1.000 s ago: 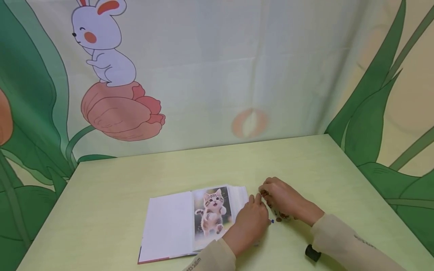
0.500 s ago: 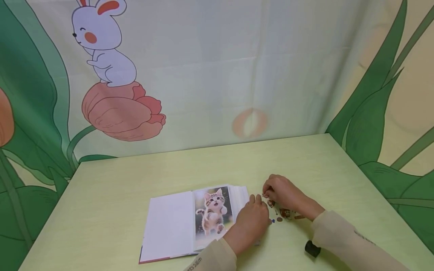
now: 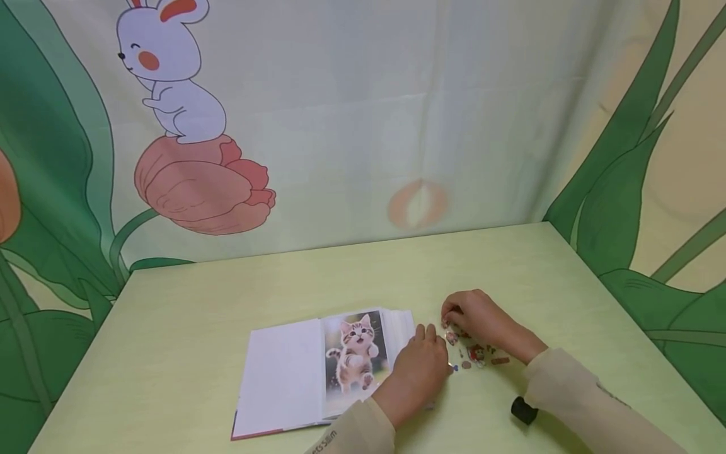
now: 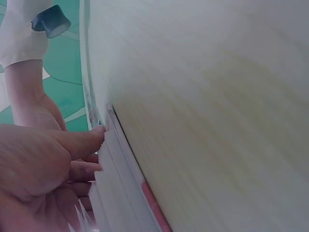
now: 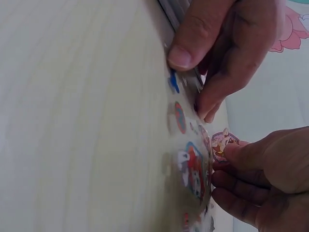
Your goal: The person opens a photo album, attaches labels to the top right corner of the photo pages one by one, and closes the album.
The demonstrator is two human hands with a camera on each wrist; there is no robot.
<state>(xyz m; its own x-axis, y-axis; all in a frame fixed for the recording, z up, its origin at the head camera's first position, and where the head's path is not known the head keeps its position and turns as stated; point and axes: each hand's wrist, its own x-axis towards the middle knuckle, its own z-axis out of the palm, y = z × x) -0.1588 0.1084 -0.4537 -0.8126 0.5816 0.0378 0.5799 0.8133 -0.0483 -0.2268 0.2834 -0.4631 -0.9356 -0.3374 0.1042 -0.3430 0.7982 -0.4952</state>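
Observation:
A clear sticker sheet (image 5: 195,171) with several small colourful stickers lies beside the album's right edge. My right hand (image 3: 479,320) is above its far end, pinching a cartoon sticker (image 5: 221,143) between thumb and fingers. My left hand (image 3: 422,364) rests over the right edge of the open photo album (image 3: 283,378), its fingers stretched forward. In the right wrist view, the left thumb (image 5: 186,50) presses near a blue sticker (image 5: 174,82) at the sheet's near end. The left wrist view has that thumb by the stacked page edges (image 4: 113,179).
The album's left side is blank white; a kitten picture (image 3: 356,353) fills the page beside it. A black cylinder (image 3: 523,411) sits at the right sleeve's cuff. Behind the pale table (image 3: 187,328) hangs a cloth (image 3: 340,126) printed with a rabbit and plants.
My right hand has shifted slightly right and away from the left hand, uncovering more stickers on the sheet. My left hand and the album have stayed in place.

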